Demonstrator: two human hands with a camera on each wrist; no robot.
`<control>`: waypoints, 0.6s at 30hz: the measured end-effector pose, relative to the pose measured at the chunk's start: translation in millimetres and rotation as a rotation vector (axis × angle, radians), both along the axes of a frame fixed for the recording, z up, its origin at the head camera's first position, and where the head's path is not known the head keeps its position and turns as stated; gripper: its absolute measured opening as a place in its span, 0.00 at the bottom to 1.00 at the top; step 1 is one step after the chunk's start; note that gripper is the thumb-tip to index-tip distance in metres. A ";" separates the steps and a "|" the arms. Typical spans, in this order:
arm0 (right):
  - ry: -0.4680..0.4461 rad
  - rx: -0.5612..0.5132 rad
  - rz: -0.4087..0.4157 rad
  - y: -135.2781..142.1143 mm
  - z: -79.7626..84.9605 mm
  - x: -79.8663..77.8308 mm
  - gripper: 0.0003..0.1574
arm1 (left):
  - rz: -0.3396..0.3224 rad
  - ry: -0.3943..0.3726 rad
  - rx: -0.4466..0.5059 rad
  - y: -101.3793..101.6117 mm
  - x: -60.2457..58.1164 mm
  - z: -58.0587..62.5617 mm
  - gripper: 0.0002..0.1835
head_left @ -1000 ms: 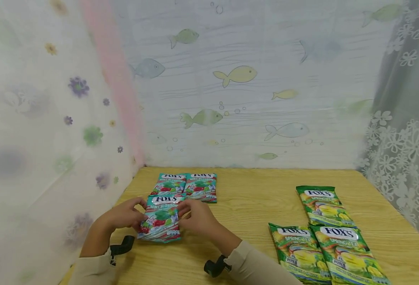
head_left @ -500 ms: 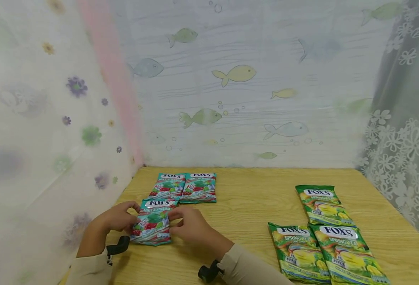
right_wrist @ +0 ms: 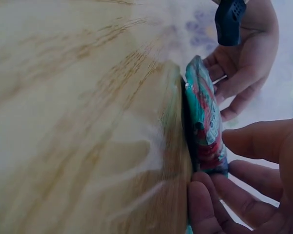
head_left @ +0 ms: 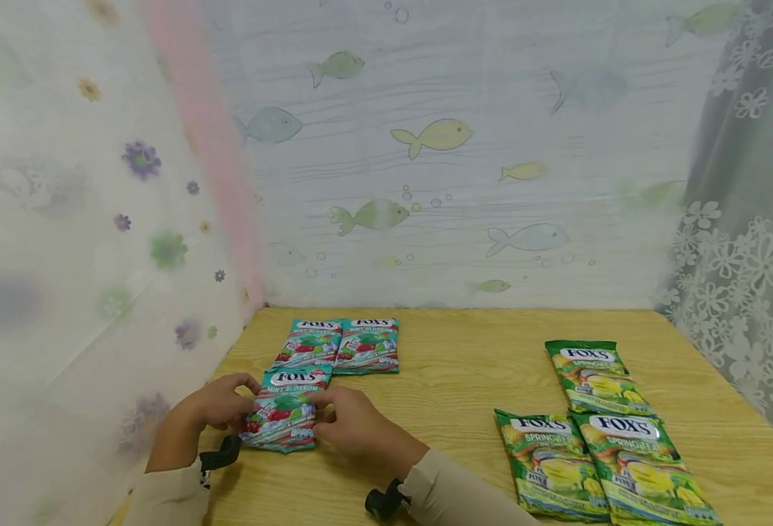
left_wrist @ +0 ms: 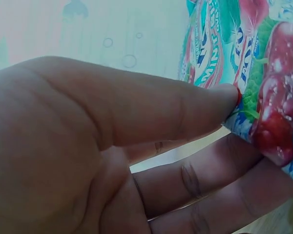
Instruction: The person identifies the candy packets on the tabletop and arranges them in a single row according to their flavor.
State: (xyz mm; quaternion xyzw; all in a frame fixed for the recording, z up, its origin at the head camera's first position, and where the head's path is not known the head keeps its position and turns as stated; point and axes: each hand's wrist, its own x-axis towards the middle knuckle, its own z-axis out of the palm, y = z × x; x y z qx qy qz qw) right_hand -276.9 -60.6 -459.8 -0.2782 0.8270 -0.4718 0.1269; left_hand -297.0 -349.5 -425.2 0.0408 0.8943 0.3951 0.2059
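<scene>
A teal FOX'S Mint Blossom candy bag (head_left: 284, 409) lies face up near the table's left side, between both hands. My left hand (head_left: 218, 404) pinches its left edge; in the left wrist view the thumb (left_wrist: 205, 105) presses the printed face while the fingers are behind the bag. On the opposite edge my right hand (head_left: 353, 424) grips the bag, and the right wrist view has its thumb (right_wrist: 254, 139) against the face with fingertips low by the table. Just behind, two more Mint Blossom bags, a left one (head_left: 309, 345) and a right one (head_left: 368, 347), lie side by side.
Green FOX'S Spring Tea bags lie at the right: one at the back (head_left: 597, 380), two in front, the left (head_left: 554, 467) and the right (head_left: 643, 467). The wooden table (head_left: 452, 380) meets a fish-print wall covering (head_left: 452, 219) behind and a flowered one (head_left: 97, 292) at left.
Both hands have shifted the front Mint Blossom bag left and slightly toward the body, away from overlapping the back pair; in the last half second it moved only slightly. The Spring Tea bags stayed put.
</scene>
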 end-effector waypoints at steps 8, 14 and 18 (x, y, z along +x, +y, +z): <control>0.128 0.156 0.067 -1.8 -0.7 -3.9 0.37 | 0.029 -0.004 -0.003 1.5 1.6 -0.5 0.15; 0.129 0.248 0.091 -1.7 -0.7 -2.9 0.43 | 0.087 0.032 -0.135 3.0 -0.9 -0.9 0.11; 0.141 0.293 0.103 -1.7 -1.6 -1.6 0.45 | 0.094 0.056 -0.197 3.5 -2.6 -2.5 0.09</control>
